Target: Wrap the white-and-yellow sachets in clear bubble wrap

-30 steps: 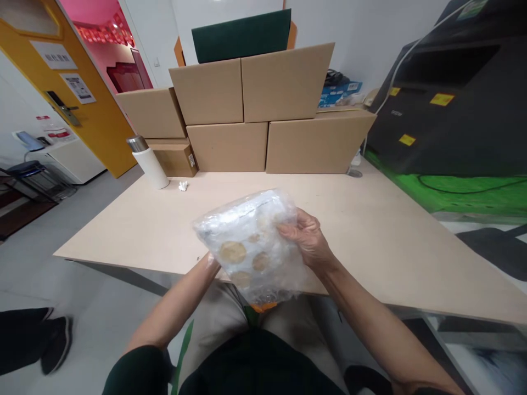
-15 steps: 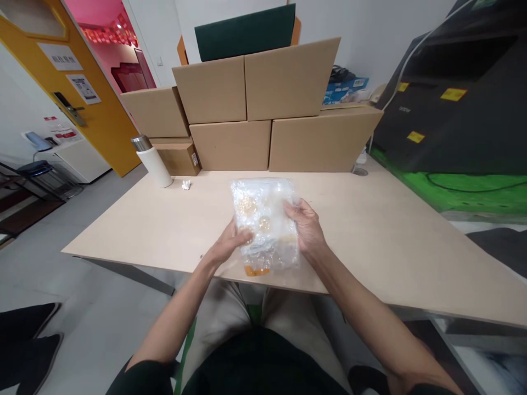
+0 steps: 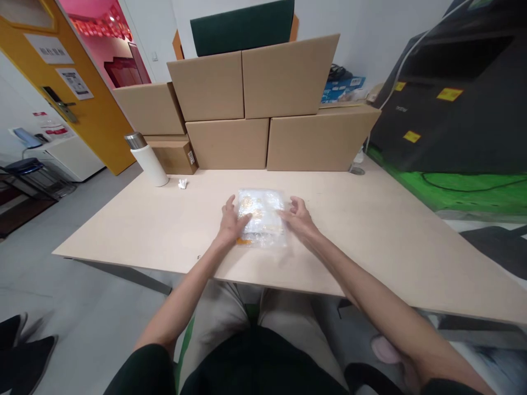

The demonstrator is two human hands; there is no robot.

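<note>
A clear plastic packet [image 3: 263, 211], shiny and crinkled with round gold marks and an orange patch at its lower left, lies on the table between my hands. My left hand [image 3: 231, 220] is at its left edge, the thumb over the plastic and the other fingers apart beside it. Along the opposite edge is my right hand [image 3: 300, 216], its thumb tip touching the packet and its fingers loosely bent and apart. What the packet contains is blurred by glare.
Stacked cardboard boxes [image 3: 226, 145] line the table's back edge. A white bottle with a steel cap [image 3: 151, 165] and a crumpled white scrap [image 3: 183, 184] stand at the back left. To the right is a large black case [image 3: 444, 126] on green material. A person's dark shoes [image 3: 28, 356] show at lower left.
The packet has gone from being held up in both hands to lying on the table, farther from me. Both hands have loosened, their fingers coming off its edges.
</note>
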